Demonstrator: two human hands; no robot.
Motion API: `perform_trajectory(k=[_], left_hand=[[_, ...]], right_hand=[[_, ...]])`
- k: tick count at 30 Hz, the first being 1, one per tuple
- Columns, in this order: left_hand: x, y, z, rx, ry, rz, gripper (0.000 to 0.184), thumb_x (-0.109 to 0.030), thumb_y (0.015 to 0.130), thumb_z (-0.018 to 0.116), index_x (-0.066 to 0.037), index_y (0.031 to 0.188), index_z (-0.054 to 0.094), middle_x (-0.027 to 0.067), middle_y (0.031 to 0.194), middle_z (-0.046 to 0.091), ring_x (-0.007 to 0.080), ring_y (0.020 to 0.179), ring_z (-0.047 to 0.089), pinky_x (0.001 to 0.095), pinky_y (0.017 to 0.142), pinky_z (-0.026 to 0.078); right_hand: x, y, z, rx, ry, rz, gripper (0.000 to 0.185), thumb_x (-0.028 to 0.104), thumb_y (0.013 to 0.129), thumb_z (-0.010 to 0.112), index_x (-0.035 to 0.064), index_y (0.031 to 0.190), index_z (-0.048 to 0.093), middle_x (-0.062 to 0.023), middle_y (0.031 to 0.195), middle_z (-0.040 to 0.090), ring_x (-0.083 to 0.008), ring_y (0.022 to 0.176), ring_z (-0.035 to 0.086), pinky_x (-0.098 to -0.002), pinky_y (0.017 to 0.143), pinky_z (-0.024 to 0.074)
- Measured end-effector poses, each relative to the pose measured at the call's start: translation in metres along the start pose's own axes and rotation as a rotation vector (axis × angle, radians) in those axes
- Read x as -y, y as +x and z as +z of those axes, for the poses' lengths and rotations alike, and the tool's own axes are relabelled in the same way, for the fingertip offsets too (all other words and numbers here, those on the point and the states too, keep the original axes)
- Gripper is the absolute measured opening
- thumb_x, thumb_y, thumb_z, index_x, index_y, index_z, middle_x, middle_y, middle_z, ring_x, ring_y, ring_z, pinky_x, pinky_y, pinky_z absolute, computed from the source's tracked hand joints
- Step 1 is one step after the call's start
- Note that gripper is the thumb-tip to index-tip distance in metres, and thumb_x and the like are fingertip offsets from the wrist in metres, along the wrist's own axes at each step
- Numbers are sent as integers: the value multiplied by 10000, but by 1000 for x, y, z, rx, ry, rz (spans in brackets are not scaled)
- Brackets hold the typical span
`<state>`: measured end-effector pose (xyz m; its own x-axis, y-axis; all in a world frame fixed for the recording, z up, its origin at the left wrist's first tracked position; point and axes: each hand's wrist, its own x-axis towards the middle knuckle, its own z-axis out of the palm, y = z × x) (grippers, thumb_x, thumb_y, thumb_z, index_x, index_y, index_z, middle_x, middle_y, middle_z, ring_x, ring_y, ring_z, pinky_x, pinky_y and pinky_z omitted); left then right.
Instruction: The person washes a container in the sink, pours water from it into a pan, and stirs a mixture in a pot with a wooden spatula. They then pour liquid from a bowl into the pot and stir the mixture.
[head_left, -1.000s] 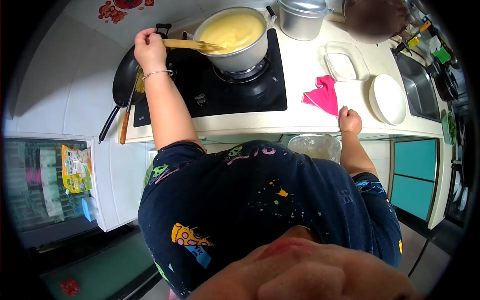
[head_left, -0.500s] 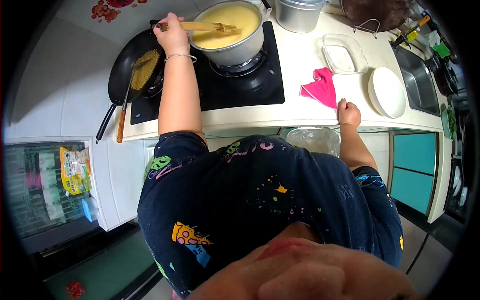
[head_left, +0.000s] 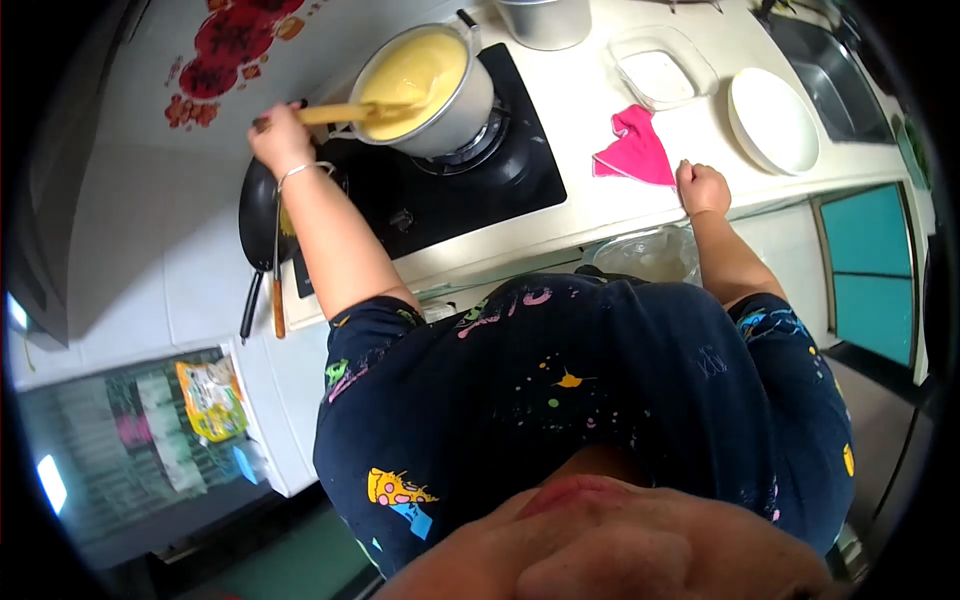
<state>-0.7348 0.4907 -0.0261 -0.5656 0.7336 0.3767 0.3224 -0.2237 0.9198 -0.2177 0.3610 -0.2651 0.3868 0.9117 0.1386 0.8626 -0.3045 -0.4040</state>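
Observation:
My left hand (head_left: pixel 281 139) is closed around a wooden stirring stick (head_left: pixel 335 113), held nearly level across the rim of a grey metal pot (head_left: pixel 455 132). The stick's far end dips into thick yellow batter-like liquid (head_left: pixel 420 70). The pot stands on a black gas hob (head_left: pixel 515 150). My right hand (head_left: pixel 704 188) rests as a fist on the counter's front edge, with nothing visible in it. Just left of the fist lies a pink cloth (head_left: pixel 636 150). A black frying pan (head_left: pixel 258 215) sits below my left forearm, mostly hidden, with a wooden-handled utensil (head_left: pixel 278 305) leaning in it.
A clear rectangular container (head_left: pixel 665 75) and a white bowl (head_left: pixel 773 122) stand on the counter (head_left: pixel 570 90) to the right. Behind them is a metal sink (head_left: pixel 835 80). Another metal pot (head_left: pixel 545 22) stands at the back. Below the counter edge hangs a clear bag (head_left: pixel 650 255).
My left hand has moved left and down with the stick, whose end has shifted within the yellow liquid. My head view has tilted and turned. My right fist stays at the counter edge.

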Motion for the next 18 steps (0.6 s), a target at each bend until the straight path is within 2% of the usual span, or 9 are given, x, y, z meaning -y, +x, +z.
perform_trajectory(k=[3, 4, 6, 7, 10, 14, 16, 17, 18], left_hand=[[0, -7, 10, -361, 219, 183, 262, -90, 738, 525, 73, 895, 394, 178, 714, 603, 206, 505, 554, 278, 404, 435], [-5, -23, 22, -295, 27, 58, 231, -99, 755, 512, 69, 888, 423, 173, 719, 604, 200, 458, 535, 280, 384, 427], [12, -23, 26, -117, -117, -100, 186, -104, 775, 507, 46, 869, 446, 158, 722, 608, 170, 414, 498, 268, 361, 411], [7, -26, 22, -11, -122, -135, 153, -48, 772, 495, 35, 896, 461, 141, 730, 604, 145, 435, 489, 238, 357, 394], [-16, -23, 8, 10, 9, -81, 122, -61, 770, 492, 39, 838, 505, 134, 691, 600, 149, 417, 481, 243, 351, 384], [-4, -16, 12, -404, 211, 211, 140, -102, 770, 493, 36, 786, 500, 143, 644, 587, 162, 395, 479, 253, 355, 398], [1, -34, 32, -275, -95, -56, 127, -103, 783, 494, 23, 782, 486, 135, 662, 594, 159, 401, 486, 254, 362, 416], [8, -33, 27, -137, -97, -96, 133, -103, 794, 496, 29, 781, 507, 129, 689, 605, 153, 401, 484, 252, 362, 422], [6, -30, 22, -138, -100, -98, 133, -103, 794, 496, 29, 781, 507, 129, 689, 605, 153, 401, 484, 252, 362, 422]], right_hand=[[1, 0, -3, 11, -10, 17, 384, 362, 818, 461, 56, 674, 643, -134, 747, 617, -321, 738, 577, -426, 681, 458], [1, 0, -5, 30, -3, 16, 380, 357, 818, 462, 55, 677, 644, -132, 753, 618, -319, 740, 576, -424, 684, 457], [0, 1, -4, 34, -15, 7, 374, 353, 819, 462, 55, 688, 648, -128, 759, 619, -315, 747, 577, -419, 687, 458], [1, 0, -3, 34, -12, 18, 375, 354, 818, 463, 55, 690, 650, -127, 760, 619, -314, 750, 577, -418, 690, 459], [0, 1, -1, 23, -15, 20, 376, 357, 818, 462, 57, 694, 651, -124, 763, 620, -312, 758, 577, -416, 695, 459], [0, 1, -1, 35, -28, 21, 369, 358, 817, 467, 61, 700, 653, -122, 768, 621, -311, 761, 575, -416, 697, 459], [2, 1, -3, 43, -31, 25, 365, 355, 817, 470, 61, 699, 650, -122, 771, 621, -312, 760, 574, -416, 697, 459], [1, 1, -2, 37, -22, 17, 365, 354, 817, 469, 60, 696, 648, -123, 768, 620, -312, 759, 575, -415, 697, 459], [0, 1, -2, 29, -14, 10, 366, 354, 818, 469, 60, 693, 647, -123, 766, 620, -313, 758, 575, -415, 697, 459]])
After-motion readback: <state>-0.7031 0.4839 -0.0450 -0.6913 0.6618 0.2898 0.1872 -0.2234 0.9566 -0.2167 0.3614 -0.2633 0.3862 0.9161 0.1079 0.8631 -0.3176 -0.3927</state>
